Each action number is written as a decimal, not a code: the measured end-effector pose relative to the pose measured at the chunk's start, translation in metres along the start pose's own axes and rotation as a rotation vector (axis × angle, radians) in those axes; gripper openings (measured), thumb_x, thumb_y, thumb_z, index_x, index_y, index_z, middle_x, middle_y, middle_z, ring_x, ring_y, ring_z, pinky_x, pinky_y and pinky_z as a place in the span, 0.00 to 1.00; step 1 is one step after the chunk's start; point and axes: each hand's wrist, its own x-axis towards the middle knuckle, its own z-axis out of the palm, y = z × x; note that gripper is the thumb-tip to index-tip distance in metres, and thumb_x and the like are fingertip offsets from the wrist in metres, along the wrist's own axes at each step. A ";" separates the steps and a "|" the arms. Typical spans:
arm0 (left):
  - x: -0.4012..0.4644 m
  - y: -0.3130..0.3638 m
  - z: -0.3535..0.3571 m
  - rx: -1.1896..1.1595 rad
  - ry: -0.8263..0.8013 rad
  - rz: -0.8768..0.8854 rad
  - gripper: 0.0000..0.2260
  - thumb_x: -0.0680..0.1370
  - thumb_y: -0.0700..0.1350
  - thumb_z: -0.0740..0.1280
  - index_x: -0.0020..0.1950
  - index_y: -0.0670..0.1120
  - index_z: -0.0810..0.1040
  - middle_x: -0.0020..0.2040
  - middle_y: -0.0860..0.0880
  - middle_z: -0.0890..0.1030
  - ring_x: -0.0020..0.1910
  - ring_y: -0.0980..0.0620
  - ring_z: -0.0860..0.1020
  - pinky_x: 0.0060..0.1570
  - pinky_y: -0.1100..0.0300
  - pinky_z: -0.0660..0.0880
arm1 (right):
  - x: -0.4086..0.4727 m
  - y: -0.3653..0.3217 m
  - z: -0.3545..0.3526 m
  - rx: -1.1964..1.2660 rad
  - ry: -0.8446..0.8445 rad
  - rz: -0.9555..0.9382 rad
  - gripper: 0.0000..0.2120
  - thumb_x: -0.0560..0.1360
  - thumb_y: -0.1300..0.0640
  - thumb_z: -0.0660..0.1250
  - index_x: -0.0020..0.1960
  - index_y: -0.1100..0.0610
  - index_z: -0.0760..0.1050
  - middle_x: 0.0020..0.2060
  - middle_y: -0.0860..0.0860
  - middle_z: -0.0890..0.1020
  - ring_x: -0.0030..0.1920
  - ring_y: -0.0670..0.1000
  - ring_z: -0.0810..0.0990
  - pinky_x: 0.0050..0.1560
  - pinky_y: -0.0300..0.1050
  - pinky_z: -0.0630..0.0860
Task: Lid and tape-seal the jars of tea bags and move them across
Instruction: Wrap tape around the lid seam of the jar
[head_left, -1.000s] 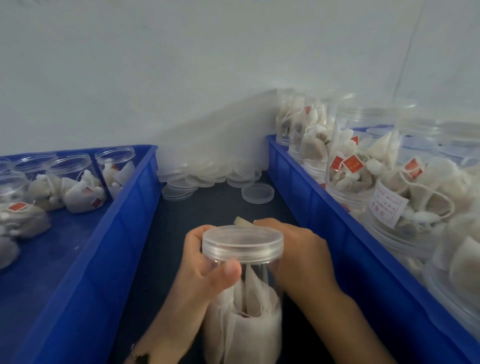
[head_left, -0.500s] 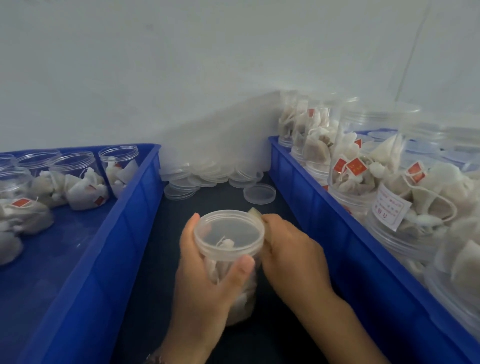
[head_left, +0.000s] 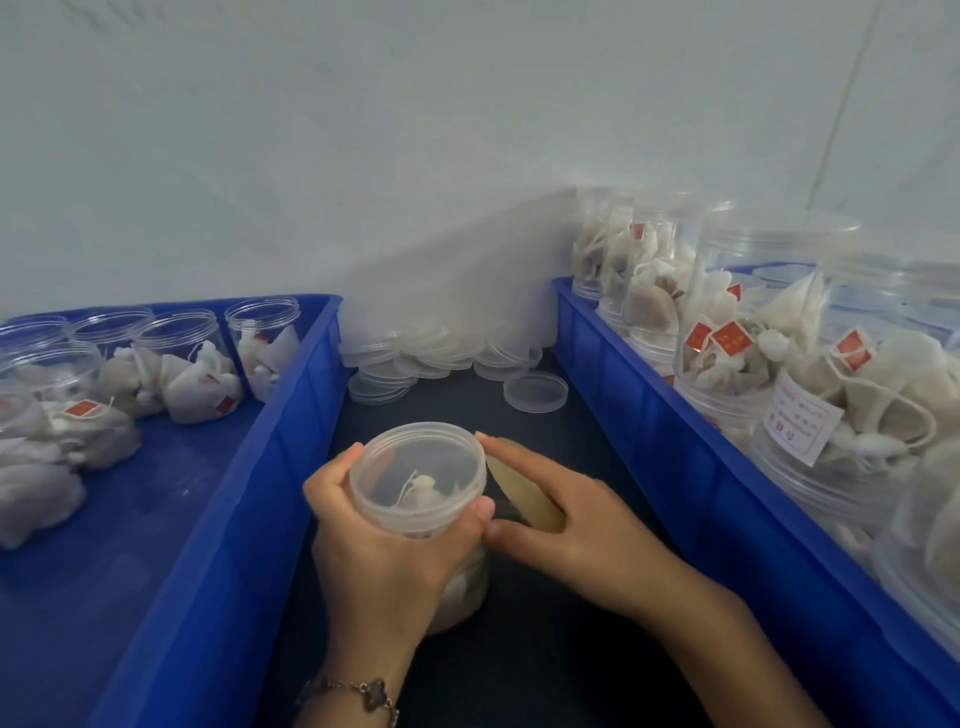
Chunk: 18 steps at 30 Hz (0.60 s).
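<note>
**Taping the lid seam**

Your left hand (head_left: 384, 540) wraps the lidded jar (head_left: 421, 488), thumb and fingers curled round its rim, holding it on the dark counter (head_left: 519, 649) between the two blue bins (head_left: 291, 415). Your right hand (head_left: 561, 514) holds the tape roll (head_left: 524, 493) against the lid's edge, fingers bent over it. This looks like the sealing step. Next, turn the jar steadily so the tape follows the seam, then tear it off and move the jar into the right-hand bin.
</note>
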 end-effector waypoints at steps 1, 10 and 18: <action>0.001 -0.001 -0.001 0.000 0.000 0.004 0.47 0.48 0.66 0.78 0.61 0.54 0.62 0.52 0.67 0.68 0.49 0.78 0.70 0.41 0.79 0.68 | 0.000 0.001 -0.001 -0.003 0.014 -0.012 0.30 0.67 0.33 0.64 0.65 0.22 0.56 0.70 0.33 0.64 0.71 0.39 0.61 0.69 0.47 0.64; 0.001 0.000 0.004 0.038 0.001 0.002 0.39 0.51 0.68 0.71 0.58 0.57 0.66 0.54 0.59 0.74 0.49 0.70 0.72 0.40 0.78 0.68 | 0.003 0.004 0.001 -0.350 0.182 0.003 0.20 0.66 0.26 0.45 0.57 0.15 0.44 0.52 0.41 0.75 0.45 0.38 0.70 0.43 0.32 0.66; -0.004 0.003 0.015 0.100 0.132 0.018 0.36 0.52 0.68 0.69 0.56 0.56 0.66 0.54 0.55 0.72 0.50 0.55 0.74 0.42 0.73 0.64 | 0.003 0.008 0.018 -0.639 0.688 -0.359 0.21 0.76 0.46 0.61 0.68 0.50 0.70 0.32 0.48 0.76 0.28 0.45 0.72 0.25 0.40 0.75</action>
